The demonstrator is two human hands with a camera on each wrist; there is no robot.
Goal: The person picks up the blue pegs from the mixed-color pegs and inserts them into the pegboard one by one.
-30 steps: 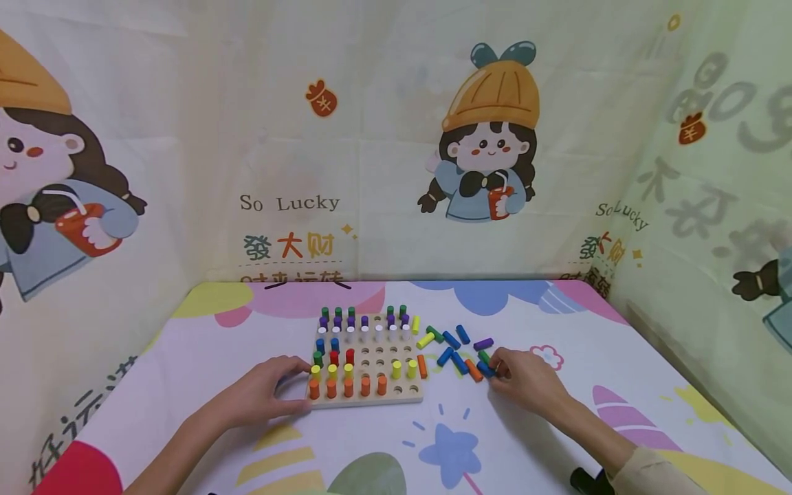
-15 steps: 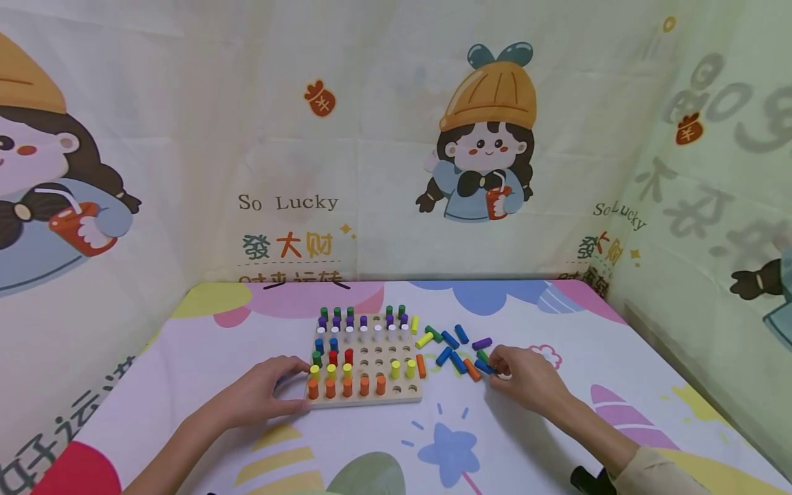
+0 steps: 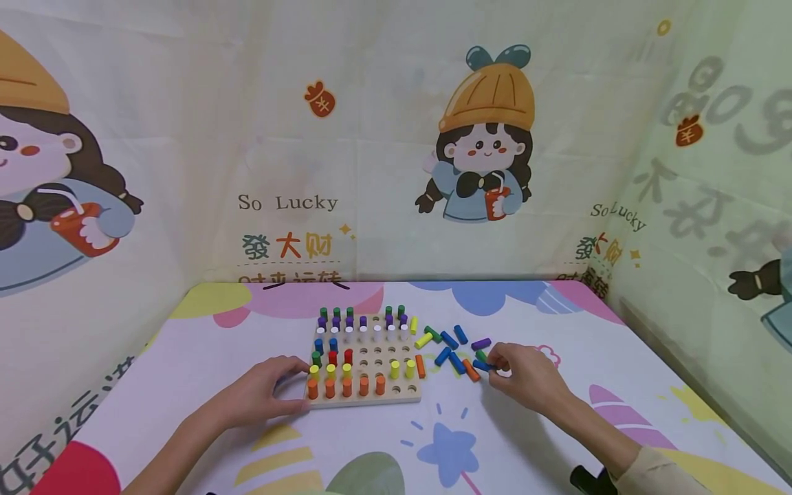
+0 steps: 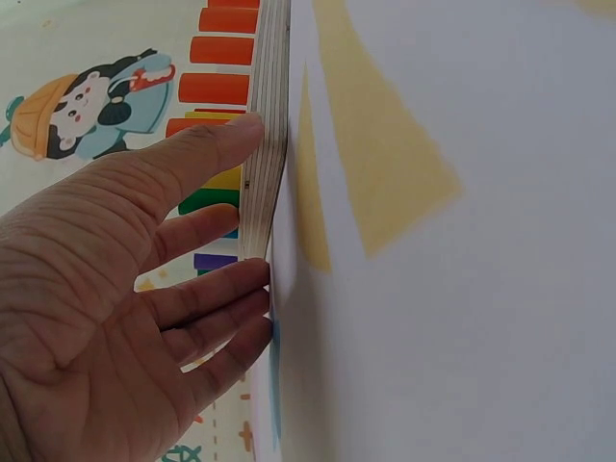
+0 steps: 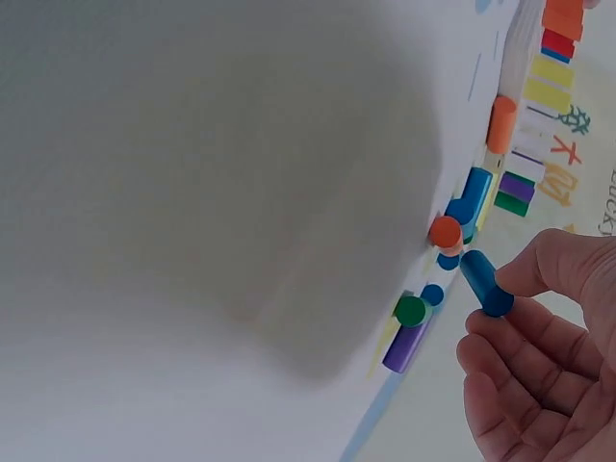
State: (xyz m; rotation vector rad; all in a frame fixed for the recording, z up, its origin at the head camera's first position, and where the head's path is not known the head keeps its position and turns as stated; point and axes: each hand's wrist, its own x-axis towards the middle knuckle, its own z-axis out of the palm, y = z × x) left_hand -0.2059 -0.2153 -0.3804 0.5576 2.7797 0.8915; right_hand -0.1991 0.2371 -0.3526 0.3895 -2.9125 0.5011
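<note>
A blue peg (image 3: 483,366) is pinched between the thumb and fingers of the right hand (image 3: 526,378), jutting from the fingertips toward the pegs scattered on the table; whether its lower side touches the tabletop is hard to tell. Just behind it lies a green peg (image 3: 481,357), with a purple peg (image 3: 480,344) a little farther back and an orange peg (image 3: 471,370) to its left. More blue, green and yellow pegs spread between these and the wooden pegboard (image 3: 371,401), and another orange peg (image 3: 421,366) lies just beside the board's right edge.

The left hand (image 3: 266,392), fingers loosely extended and thumb apart, touches the board's left side, well apart from the blue peg. The board's nearest row holds five orange pegs, with two bare holes at its right end; behind it come three yellow pegs and, past a gap, two more. Next stand one green and two red, then two blue, then full-width white pegs, with purple and green rows at the back.
</note>
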